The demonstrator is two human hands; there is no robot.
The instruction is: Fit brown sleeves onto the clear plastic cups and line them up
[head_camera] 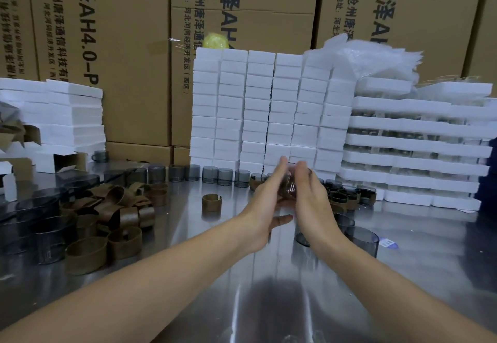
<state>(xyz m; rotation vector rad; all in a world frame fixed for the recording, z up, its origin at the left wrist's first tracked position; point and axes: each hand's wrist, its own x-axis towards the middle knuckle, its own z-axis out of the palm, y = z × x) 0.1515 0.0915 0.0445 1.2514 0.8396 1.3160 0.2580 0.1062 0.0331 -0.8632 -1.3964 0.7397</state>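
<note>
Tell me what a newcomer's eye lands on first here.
First, the two hands at centre, left hand and right hand, pressing a blurred cup between flat palms. Behind them rises a wall of white boxes, and a heap of brown sleeves sprawls on the shiny table at left.

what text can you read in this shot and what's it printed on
"唐泽AH4.0-P", sideways, cut off: left carton
"沧州唐泽通信科技有": same carton
"唐泽AH", "地址:河北河间经济开发区(西区)": middle carton
"唐泽AH": right carton
Too blurred to read: far-left carton, blue sticker
</note>
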